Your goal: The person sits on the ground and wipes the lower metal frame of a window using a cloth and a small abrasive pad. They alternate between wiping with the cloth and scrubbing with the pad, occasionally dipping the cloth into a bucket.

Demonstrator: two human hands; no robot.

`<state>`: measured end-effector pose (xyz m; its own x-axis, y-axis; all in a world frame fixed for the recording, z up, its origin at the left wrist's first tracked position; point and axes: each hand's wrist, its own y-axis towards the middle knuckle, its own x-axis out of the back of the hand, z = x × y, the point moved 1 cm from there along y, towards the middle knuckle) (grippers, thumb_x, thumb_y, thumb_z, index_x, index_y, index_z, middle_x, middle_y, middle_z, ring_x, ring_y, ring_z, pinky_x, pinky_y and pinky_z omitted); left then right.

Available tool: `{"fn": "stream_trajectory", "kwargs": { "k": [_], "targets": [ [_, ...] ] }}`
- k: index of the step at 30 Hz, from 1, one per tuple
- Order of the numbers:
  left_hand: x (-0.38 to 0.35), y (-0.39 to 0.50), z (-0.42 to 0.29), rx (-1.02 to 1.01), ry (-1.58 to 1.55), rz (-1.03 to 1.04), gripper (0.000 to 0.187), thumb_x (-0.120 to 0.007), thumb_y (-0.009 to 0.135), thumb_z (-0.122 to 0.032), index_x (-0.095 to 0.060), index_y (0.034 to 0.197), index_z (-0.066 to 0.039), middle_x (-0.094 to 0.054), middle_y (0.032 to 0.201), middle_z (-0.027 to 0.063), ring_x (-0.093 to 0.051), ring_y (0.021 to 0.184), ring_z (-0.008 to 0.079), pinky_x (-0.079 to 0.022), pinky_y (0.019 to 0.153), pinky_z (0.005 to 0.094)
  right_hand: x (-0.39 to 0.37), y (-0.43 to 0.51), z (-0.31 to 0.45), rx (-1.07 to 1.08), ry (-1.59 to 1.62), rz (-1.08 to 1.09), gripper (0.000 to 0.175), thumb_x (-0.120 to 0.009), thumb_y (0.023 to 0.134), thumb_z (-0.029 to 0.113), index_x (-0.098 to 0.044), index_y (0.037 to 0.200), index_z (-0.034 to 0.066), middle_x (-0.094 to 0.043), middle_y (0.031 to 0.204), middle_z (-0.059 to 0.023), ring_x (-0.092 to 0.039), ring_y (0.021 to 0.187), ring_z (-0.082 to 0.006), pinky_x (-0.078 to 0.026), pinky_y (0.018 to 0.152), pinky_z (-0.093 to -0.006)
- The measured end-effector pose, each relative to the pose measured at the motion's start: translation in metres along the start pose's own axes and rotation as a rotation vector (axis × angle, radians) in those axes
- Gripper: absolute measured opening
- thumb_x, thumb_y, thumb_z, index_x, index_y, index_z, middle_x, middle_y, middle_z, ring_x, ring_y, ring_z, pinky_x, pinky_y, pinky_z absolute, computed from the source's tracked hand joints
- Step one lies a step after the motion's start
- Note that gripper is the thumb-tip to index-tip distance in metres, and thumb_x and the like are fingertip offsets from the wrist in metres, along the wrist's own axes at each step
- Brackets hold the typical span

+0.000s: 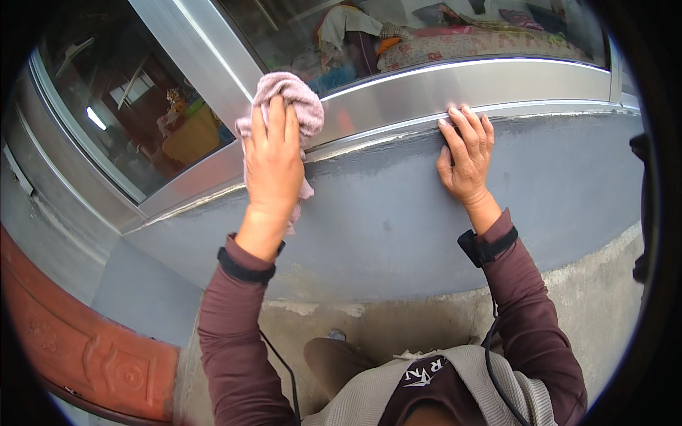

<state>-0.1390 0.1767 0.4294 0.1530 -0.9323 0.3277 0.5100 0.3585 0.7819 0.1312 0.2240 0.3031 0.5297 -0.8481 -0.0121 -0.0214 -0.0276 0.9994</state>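
Observation:
My left hand (274, 154) presses a pink terry cloth (306, 101) against the metal window frame (373, 101), where the upright post meets the bottom rail. The cloth bunches above the fingertips, and a loose end hangs below beside the wrist. Over to the right, my right hand (466, 152) holds nothing. Its fingertips rest on the lower edge of the frame, its fingers slightly bent, and its palm lies close to the grey painted wall (383, 213).
Window panes (144, 101) rise above the frame, with bedding (479, 48) visible through the glass. An orange-red door panel with relief (106, 367) stands at lower left. Concrete ground (415, 319) lies below the wall. Black cables (282, 362) run along both sleeves.

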Motion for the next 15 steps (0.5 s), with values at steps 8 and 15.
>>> {"fn": "stream_trajectory", "kwargs": {
  "k": [8, 15],
  "targets": [
    [-0.005, 0.042, 0.029, -0.088, -0.069, -0.198, 0.031, -0.055, 0.079, -0.001, -0.058, 0.109, -0.003, -0.052, 0.131, 0.0107, -0.038, 0.132, 0.0373, -0.036, 0.104, 0.0495, 0.0, 0.0, -0.001, -0.004, 0.005, -0.005, 0.05, -0.056, 0.072, 0.003, -0.06, 0.122, 0.0114, -0.052, 0.133, -0.0077, -0.045, 0.129, -0.0267, -0.025, 0.112, -0.0465],
    [-0.029, 0.01, -0.07, 0.084, -0.694, -0.116, 0.074, -0.066, 0.071, -0.006, -0.038, 0.139, -0.003, -0.031, 0.15, 0.0154, -0.022, 0.142, 0.037, -0.019, 0.116, 0.0481, -0.002, -0.001, -0.002, 0.021, 0.001, -0.027, 0.048, -0.055, 0.076, 0.006, -0.058, 0.123, 0.0105, -0.053, 0.133, -0.0098, -0.046, 0.129, -0.0286, -0.026, 0.111, -0.0463]
  ]
}}
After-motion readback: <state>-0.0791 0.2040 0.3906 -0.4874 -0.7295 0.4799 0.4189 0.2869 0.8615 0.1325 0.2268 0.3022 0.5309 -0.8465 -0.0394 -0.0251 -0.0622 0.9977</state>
